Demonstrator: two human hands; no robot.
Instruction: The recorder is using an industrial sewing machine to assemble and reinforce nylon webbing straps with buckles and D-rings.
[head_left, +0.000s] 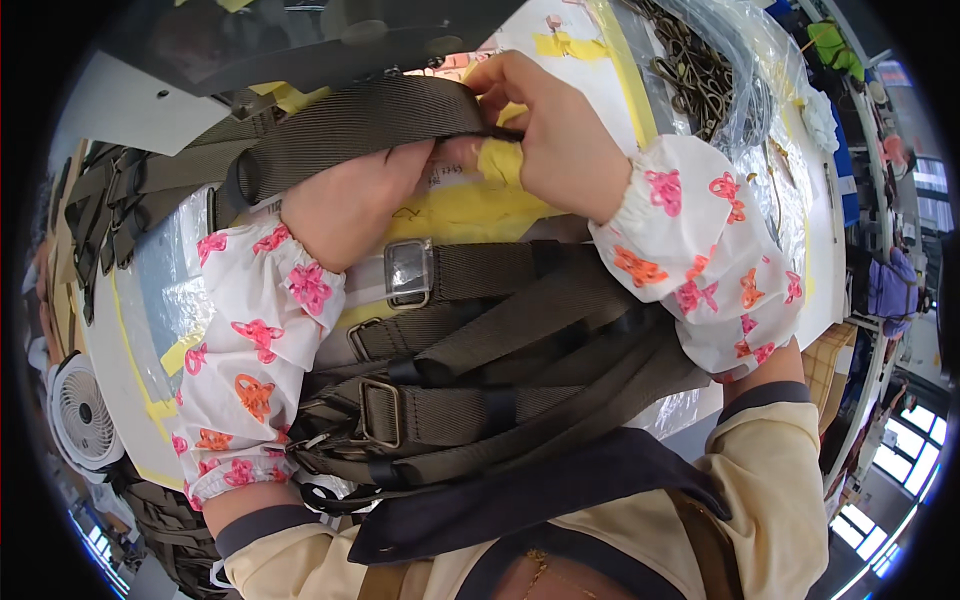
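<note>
A wide dark olive webbing strap (360,125) arches across the work surface under the dark machine head. My left hand (355,205) is closed at its lower edge, most of its fingers hidden behind the webbing. At the strap's right end my right hand (560,135) is closed, its bent fingers pinching the end. Between the hands, a fingertip wears a yellow wrap (500,163). Nearer me lies a bundle of similar straps (540,330) with metal buckles (380,413), one of them under a clear plastic piece (409,272).
The dark machine head (310,45) overhangs the far side. More straps with buckles (120,205) hang at the left, above a white fan (85,410). Metal hooks (700,75) lie in clear plastic at the far right. Yellow tape (625,75) marks the table. A person in purple (893,285) is farther right.
</note>
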